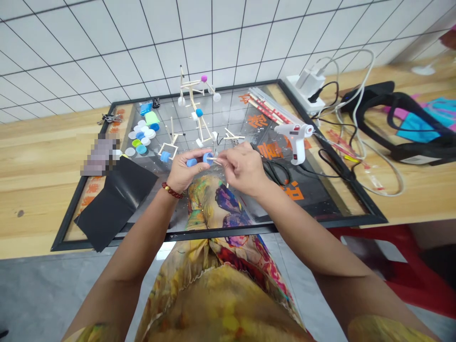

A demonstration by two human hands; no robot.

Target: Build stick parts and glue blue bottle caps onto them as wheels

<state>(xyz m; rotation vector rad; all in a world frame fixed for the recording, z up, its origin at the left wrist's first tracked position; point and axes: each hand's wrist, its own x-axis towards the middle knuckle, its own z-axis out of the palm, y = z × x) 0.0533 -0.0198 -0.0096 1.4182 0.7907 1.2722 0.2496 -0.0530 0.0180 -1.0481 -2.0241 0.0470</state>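
Observation:
Between the thumb and fingers of my left hand (180, 172) is a small blue cap (207, 158). A second blue cap (191, 162) lies against the same hand's fingers; whether the two are joined I cannot tell. My right hand (246, 168) pinches a thin wooden stick (214, 159), whose end meets the first cap. Just left of my hands sits a square frame of sticks (174, 146) with a blue cap (165, 156) at one corner. Behind them stands a taller stick figure (194, 102) with white, blue and pink round pieces. Loose sticks (233, 136) rest beyond my right hand.
A black-framed glass board (292, 227) covers the wooden table (32, 175). Loose caps (142, 134) and a folded black sheet (112, 204) lie left. On the right are a white glue gun (295, 137), black-handled scissors (280, 172), a power strip (302, 92), cables and a black headset strap (366, 118).

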